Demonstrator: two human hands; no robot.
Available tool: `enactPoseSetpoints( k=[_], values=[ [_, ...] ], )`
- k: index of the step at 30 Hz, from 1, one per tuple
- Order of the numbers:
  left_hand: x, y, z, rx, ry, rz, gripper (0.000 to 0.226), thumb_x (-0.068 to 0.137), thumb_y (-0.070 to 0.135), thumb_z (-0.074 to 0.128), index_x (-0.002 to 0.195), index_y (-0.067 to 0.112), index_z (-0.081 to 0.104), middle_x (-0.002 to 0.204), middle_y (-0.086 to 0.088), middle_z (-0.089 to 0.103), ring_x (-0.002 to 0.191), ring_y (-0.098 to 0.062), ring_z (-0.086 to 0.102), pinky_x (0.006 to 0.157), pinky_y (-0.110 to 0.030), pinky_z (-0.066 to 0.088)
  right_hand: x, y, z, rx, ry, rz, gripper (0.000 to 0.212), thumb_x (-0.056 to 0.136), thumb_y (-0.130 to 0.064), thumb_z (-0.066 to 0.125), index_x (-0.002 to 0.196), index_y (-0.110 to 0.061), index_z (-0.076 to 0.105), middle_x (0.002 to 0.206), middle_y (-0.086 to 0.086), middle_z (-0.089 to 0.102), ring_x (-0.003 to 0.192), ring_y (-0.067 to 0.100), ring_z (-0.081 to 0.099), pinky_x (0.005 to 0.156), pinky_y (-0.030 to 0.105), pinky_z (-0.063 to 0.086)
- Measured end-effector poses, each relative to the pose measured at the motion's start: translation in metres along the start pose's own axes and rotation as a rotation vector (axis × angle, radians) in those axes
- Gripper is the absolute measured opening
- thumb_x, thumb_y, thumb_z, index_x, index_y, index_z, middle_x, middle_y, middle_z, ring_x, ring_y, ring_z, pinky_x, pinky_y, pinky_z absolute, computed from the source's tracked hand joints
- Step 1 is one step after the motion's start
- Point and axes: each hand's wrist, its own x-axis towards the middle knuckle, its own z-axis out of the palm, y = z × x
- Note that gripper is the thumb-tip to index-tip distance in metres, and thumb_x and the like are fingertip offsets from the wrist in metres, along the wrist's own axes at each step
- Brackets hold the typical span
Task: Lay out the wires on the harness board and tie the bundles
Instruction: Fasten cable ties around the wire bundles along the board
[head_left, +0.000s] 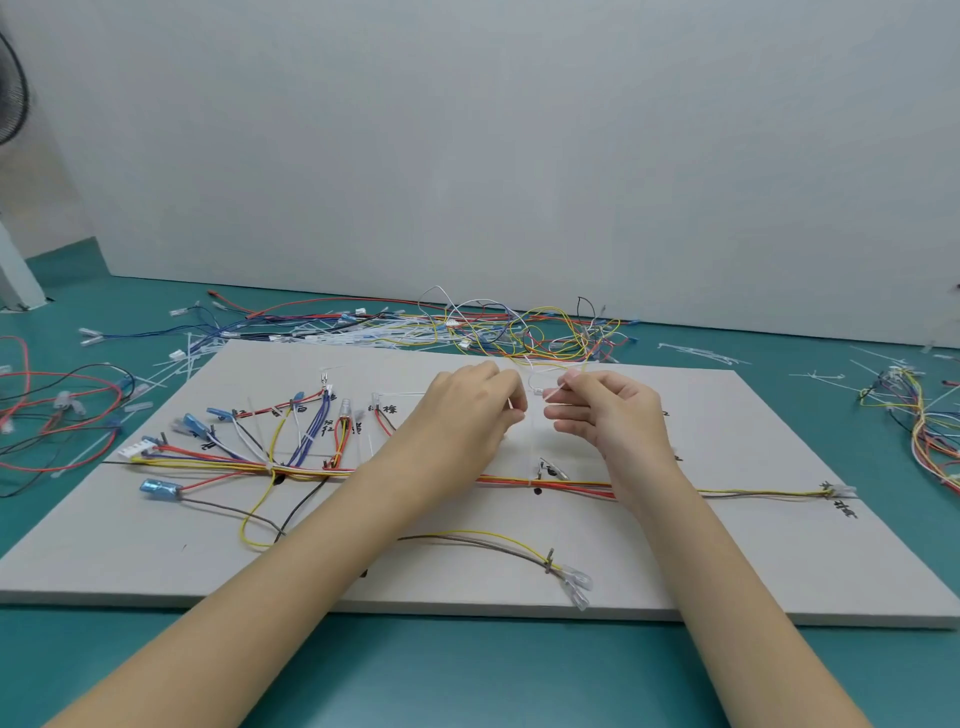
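White cable tie (540, 391) sat above the far middle of the harness board (727, 545), pinched between my left hand (475, 410) and right hand (605, 410). Tied wire bundle (311, 470) lay nearer, across the board. Loose wires (519, 325) littered the far worktop (467, 675).

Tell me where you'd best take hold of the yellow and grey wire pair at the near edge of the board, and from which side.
Grip the yellow and grey wire pair on its free arched run, left of the peg, coming from above. There the wires lift slightly off the harness board, apart from the main bundle. The clear terminals beyond the peg look a poorer hold.
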Motion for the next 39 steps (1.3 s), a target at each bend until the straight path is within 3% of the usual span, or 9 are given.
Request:
enactPoseSetpoints(
  k=[4,7,9,13,18,23,27,33,39],
  values=[
    [-0.009,0.004,0.006,-0.053,0.085,-0.013,0.019,0.095,0.036,0.057,0.107,0.021,0.057,0.101,0.006,0.052,0.096,-0.015,0.049,0.087,-0.034,0.038,0.005,-0.005,-0.008,0.042,0.038,-0.017,0.013,0.092,-0.005,0.057,0.083,0.0,0.064,0.07,0.014,0.072,0.058,0.02,0.068,0.055,0.023,0.056],
    [-0.014,0.008,0.012,-0.018,0.111,-0.012,0.02,0.093,0.043,0.057,0.095,0.024,0.06,0.094,0.009,0.051,0.093,-0.015,0.047,0.085,-0.033,0.035,0.013,-0.008,-0.022,-0.092,0.07,-0.053,0.01,0.09,-0.006,0.061,0.086,0.001,0.066,0.058,0.007,0.065,0.049,0.016,0.06,0.048,0.021,0.051],
    [-0.015,0.012,0.016,0.001,0.039,0.007,0.022,0.093,0.045,0.056,0.092,0.025,0.064,0.093,0.009,0.055,0.095,-0.015,0.047,0.085,-0.032,0.032,0.018,-0.004,-0.031,-0.237,0.085,-0.048,0.01,0.091,-0.006,0.058,0.088,0.0,0.066,0.057,0.008,0.061,0.047,0.016,0.057,0.047,0.023,0.05],
    [-0.017,0.017,0.026,-0.019,-0.084,0.042,0.022,0.095,0.043,0.053,0.102,0.027,0.066,0.098,0.007,0.06,0.097,-0.015,0.05,0.085,-0.032,0.035,0.028,0.006,-0.046,-0.778,0.206,-0.113,0.014,0.09,-0.012,0.052,0.085,-0.01,0.065,0.079,0.004,0.066,0.077,0.023,0.06,0.07,0.03,0.045],
    [-0.021,0.02,0.032,-0.149,-0.064,-0.03,0.019,0.095,0.036,0.055,0.104,0.023,0.066,0.092,0.006,0.056,0.097,-0.016,0.051,0.089,-0.035,0.042,0.03,0.008,-0.058,-1.146,0.278,0.025,0.014,0.084,-0.009,0.043,0.083,-0.007,0.057,0.095,0.017,0.064,0.093,0.037,0.052,0.071,0.032,0.041],
    [-0.017,0.023,0.033,-0.138,-0.157,-0.018,0.023,0.1,0.029,0.048,0.111,0.02,0.065,0.103,-0.001,0.054,0.103,-0.02,0.049,0.09,-0.038,0.043,0.033,0.005,-0.062,-1.254,0.261,0.129,0.013,0.089,-0.011,0.045,0.092,-0.006,0.057,0.104,0.018,0.061,0.085,0.032,0.046,0.071,0.03,0.036],
    [-0.015,0.029,0.033,-0.121,-0.161,-0.074,0.022,0.097,0.019,0.043,0.107,0.017,0.063,0.103,-0.004,0.052,0.103,-0.024,0.05,0.089,-0.04,0.043,0.035,0.008,-0.061,-1.231,0.291,0.1,0.019,0.089,-0.012,0.045,0.096,-0.003,0.061,0.1,0.017,0.064,0.085,0.033,0.049,0.07,0.03,0.038],
    [-0.013,0.037,0.033,-0.051,-0.182,-0.154,0.02,0.096,0.02,0.041,0.112,0.018,0.054,0.107,-0.006,0.057,0.103,-0.028,0.051,0.088,-0.04,0.042,0.036,0.013,-0.064,-1.086,0.429,-0.027,0.017,0.093,-0.013,0.046,0.1,0.0,0.056,0.105,0.021,0.061,0.086,0.031,0.044,0.069,0.033,0.033],
    [-0.01,0.04,0.031,-0.088,-0.198,-0.164,0.017,0.094,0.016,0.045,0.108,0.016,0.054,0.104,-0.009,0.056,0.101,-0.03,0.052,0.083,-0.037,0.04,0.037,0.013,-0.067,-1.06,0.397,-0.048,0.021,0.087,-0.003,0.042,0.092,0.001,0.062,0.098,0.021,0.065,0.091,0.037,0.054,0.073,0.034,0.039]
  ],
)
